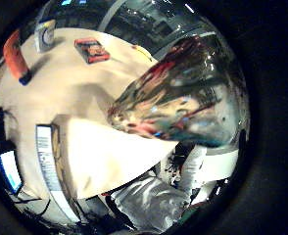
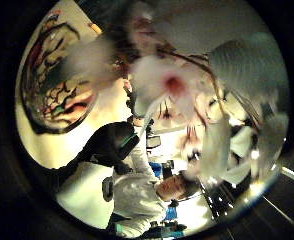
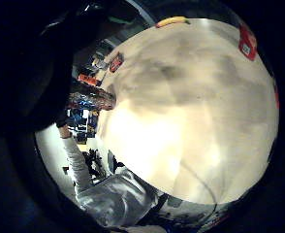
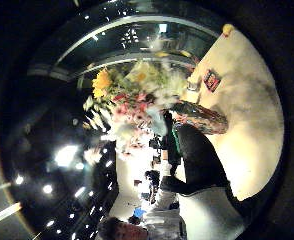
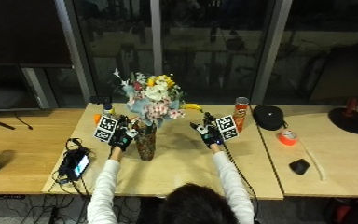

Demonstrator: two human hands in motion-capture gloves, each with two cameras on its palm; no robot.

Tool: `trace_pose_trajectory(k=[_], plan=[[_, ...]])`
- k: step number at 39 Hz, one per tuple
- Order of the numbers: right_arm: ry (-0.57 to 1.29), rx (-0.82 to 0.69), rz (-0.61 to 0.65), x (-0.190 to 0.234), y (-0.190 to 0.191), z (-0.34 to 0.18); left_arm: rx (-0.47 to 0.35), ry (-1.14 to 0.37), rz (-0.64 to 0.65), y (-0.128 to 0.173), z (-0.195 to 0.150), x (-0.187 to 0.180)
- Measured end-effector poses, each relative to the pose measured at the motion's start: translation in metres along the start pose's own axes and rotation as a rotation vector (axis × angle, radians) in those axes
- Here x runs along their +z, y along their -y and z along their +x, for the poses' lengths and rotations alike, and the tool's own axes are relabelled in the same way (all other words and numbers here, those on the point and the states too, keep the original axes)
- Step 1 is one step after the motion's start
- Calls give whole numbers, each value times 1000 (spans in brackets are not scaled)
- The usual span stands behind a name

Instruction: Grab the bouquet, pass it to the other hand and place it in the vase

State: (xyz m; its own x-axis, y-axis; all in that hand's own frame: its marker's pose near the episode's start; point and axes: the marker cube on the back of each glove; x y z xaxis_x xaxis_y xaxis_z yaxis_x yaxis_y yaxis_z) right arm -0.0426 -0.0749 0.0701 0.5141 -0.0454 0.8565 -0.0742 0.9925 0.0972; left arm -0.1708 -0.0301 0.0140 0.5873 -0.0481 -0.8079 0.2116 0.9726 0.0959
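The bouquet of yellow, white and pink flowers stands upright with its stems in the dark patterned vase on the wooden table. My left hand is right beside the vase's mouth, palm toward it, fingers relaxed and holding nothing. The left palm views show the vase close by and the flowers from below. My right hand hovers over the table to the right of the vase, fingers straight and empty. The right thumb side view shows the bouquet, the vase and the left hand together.
A red chip can and a banana lie at the table's back right. A black pouch, an orange tape roll and a black mouse sit on the neighbouring table. A small device with cables lies at the left edge.
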Motion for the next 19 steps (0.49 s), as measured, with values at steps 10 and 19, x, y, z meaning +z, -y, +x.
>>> trace_pose_trajectory(k=[10,19], plan=[[-11,-36,40,-21,2,40,260,306,436,51,-59,-27],[7,61,30,-17,7,62,35,-67,116,20,-27,-20]])
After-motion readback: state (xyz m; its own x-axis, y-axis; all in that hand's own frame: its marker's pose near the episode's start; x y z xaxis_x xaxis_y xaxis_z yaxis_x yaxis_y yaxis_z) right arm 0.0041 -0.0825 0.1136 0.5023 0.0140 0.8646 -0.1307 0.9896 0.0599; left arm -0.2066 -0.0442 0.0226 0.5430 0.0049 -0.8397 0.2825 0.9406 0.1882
